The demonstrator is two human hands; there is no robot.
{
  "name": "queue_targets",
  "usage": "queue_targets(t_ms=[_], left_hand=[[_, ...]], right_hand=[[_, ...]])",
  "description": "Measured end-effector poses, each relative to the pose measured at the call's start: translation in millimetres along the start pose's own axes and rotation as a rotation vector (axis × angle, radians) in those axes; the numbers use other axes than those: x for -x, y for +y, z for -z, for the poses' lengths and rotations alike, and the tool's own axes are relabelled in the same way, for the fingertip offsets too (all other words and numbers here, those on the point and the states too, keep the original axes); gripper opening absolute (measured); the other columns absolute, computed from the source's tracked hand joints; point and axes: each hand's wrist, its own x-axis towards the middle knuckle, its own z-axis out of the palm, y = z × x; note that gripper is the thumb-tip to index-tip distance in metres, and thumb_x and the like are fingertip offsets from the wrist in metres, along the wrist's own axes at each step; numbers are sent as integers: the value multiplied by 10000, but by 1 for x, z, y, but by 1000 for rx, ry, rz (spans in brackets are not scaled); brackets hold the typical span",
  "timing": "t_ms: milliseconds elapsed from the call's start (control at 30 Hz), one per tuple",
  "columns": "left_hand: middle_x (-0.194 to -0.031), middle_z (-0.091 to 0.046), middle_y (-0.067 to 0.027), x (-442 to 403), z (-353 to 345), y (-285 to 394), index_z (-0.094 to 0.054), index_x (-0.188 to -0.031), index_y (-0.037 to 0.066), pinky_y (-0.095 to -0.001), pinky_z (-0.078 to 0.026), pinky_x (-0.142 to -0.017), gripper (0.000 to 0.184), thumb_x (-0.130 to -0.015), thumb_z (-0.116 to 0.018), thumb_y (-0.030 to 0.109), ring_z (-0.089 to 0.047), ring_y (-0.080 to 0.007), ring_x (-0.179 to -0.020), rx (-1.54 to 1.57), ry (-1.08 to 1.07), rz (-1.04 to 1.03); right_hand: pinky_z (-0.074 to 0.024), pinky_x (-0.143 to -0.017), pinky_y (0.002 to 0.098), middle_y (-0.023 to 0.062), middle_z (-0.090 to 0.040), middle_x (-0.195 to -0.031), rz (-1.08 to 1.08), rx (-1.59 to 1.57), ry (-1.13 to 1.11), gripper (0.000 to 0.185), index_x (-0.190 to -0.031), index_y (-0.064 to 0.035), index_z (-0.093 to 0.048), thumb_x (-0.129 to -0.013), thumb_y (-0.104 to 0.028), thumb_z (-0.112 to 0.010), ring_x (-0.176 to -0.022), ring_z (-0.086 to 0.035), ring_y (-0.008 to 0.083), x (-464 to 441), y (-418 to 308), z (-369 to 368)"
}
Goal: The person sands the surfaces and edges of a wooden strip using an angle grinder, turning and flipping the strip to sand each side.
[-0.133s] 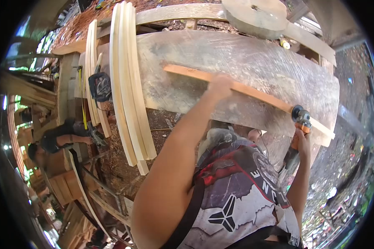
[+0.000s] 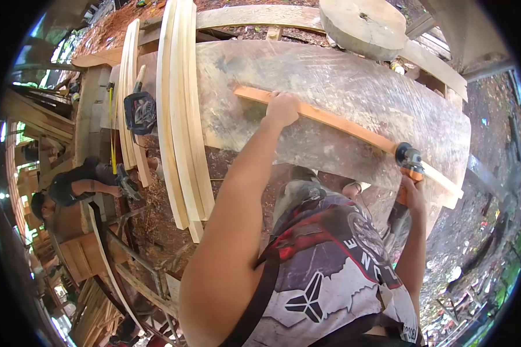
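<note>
A long, narrow reddish-brown wooden strip (image 2: 347,132) lies slantwise across the worn tabletop (image 2: 330,81). My left hand (image 2: 283,108) is closed around the strip near its far left end. My right hand (image 2: 412,191) grips an orange and black angle grinder (image 2: 410,163), whose round disc rests on or just over the strip toward its right end. Beyond the disc, the strip's end looks pale. Whether the disc is spinning cannot be made out.
Several pale boards (image 2: 182,115) lie across the table's left part. Left of them are a dark tool (image 2: 140,113) and a yellow tape measure (image 2: 112,127). A round wood slab (image 2: 364,26) sits at the back. Another person (image 2: 84,182) is at the lower left.
My left hand has slid leftward along the strip toward its far end. The grinder in my right hand appears slightly farther left and higher in the view, which has itself shifted a little.
</note>
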Motion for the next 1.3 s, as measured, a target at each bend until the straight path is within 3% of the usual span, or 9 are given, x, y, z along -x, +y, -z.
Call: queue_targets(t_ms=[233,300,400,500,567,900,967,1000,1300], left_hand=[[-988,-760,-100,13,-37,25,-781,-894,143,-488,-469,-976,216,-721,-730,264,-689,-303,-1066,234,81,-38],[-1034,-760,-129,15,18,33,-790,-951,135,-502,-488,-977,299,-735,-750,338,-690,-326,-1080,221,-241,-22],[-1019,-769,-150,8,19,28,-794,-1040,103,-465,-546,-894,468,-831,-724,515,-718,-343,-1007,403,-205,-59],[-1065,-750,-184,-25,-9,49,-774,-1083,72,-479,-515,-914,535,-952,-593,558,-691,-390,-1022,331,-296,250],[-1070,-736,-213,-23,-22,78,-772,-1066,67,-512,-500,-928,530,-994,-517,526,-678,-422,-1037,434,-193,115],[-1044,-696,-291,-55,-25,329,-728,-1044,-20,-565,-481,-911,595,-1043,-434,497,-651,-473,-1010,301,-243,-264],[-1050,-690,-290,-61,-28,345,-725,-1031,-27,-565,-480,-909,594,-1046,-431,490,-645,-473,-1019,277,-249,-243],[-1056,-684,-289,-49,-22,332,-721,-1017,-33,-565,-479,-907,593,-1049,-429,482,-640,-474,-1028,256,-243,-193],[-987,-675,-252,-49,-30,339,-705,-893,-30,-562,-485,-873,561,-1031,-466,458,-639,-460,-979,155,-161,-153]], right_hand=[[-451,-563,263,6,-610,-787,143,207,-66,287,-1158,-6,-608,-953,-187,-696,-645,-555,69,2,-33,-42],[-511,-643,314,45,-659,-838,143,229,-135,346,-1175,17,-629,-927,-209,-715,-716,-626,125,13,-59,-64],[-546,-717,409,112,-716,-852,346,526,-178,301,-1126,-20,-684,-909,-229,-693,-775,-695,226,-3,-39,-72],[-540,-870,496,268,-717,-1017,61,565,-156,560,-1142,67,-596,-871,-407,-719,-972,-705,422,-4,-34,-66],[-540,-887,500,299,-705,-1047,-34,552,-43,654,-1170,96,-536,-861,-446,-731,-1008,-698,442,24,-70,-47],[-540,-897,459,260,-715,-1070,-155,363,327,639,-1215,53,-581,-867,-459,-736,-1048,-706,395,-7,15,166],[-553,-726,398,100,-709,-886,-210,341,315,457,-1264,-69,-617,-910,-339,-719,-751,-691,251,-6,12,208],[-545,-806,414,185,-718,-914,-130,292,358,501,-1221,-48,-666,-885,-414,-728,-891,-729,302,12,-4,205],[-541,-784,388,123,-733,-920,-108,305,517,489,-1208,-42,-675,-898,-417,-715,-845,-714,245,-13,42,319]])
